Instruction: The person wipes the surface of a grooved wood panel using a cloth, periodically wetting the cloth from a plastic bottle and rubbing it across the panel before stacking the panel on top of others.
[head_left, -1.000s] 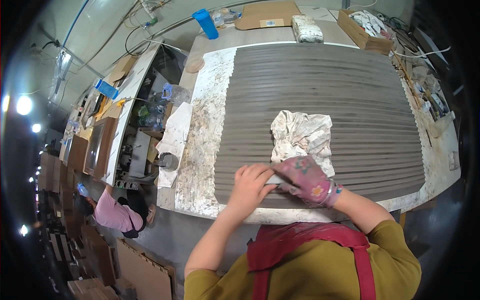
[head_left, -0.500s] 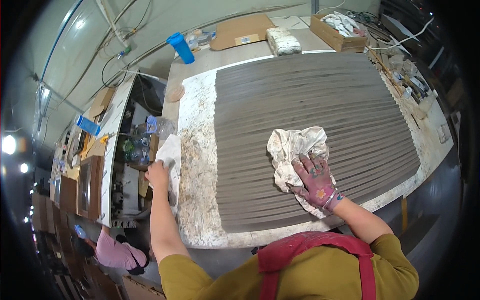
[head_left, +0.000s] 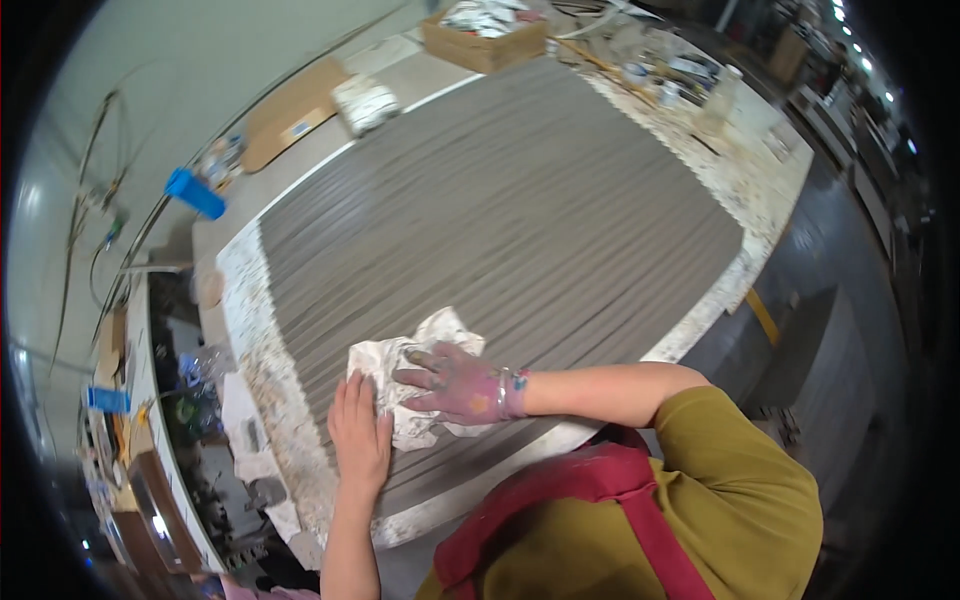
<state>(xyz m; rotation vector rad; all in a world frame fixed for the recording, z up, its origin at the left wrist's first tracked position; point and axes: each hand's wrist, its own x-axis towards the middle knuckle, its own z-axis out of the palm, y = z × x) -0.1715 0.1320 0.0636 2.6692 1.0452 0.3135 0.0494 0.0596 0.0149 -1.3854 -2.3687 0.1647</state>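
Observation:
A crumpled, stained white rag (head_left: 398, 362) lies near the front left of a large dark grey-brown ribbed panel (head_left: 490, 220). My right hand (head_left: 455, 385), in a stained purple-pink glove with a flower print, presses on the rag, fingers bent over it. At the rag's left edge rests my bare left hand (head_left: 360, 430), its fingers stretched out flat and holding nothing visible; its fingertips reach the rag. The panel lies on a paint-spattered white board (head_left: 255, 300) that sticks out around it. Whatever lies beneath the rag is hidden.
A blue bottle (head_left: 195, 194), a cardboard sheet (head_left: 290, 112) and a white-wrapped block (head_left: 365, 104) sit along the far side. Behind the panel stands a carton (head_left: 485, 50) of rags. Tools and a clear bottle (head_left: 722, 98) crowd the right corner. Left stands a shelf with plastic bottles.
My right hand has moved left and nearer with the rag. My left hand has left the white sheet at the table's left side and come onto the panel. The view has turned right.

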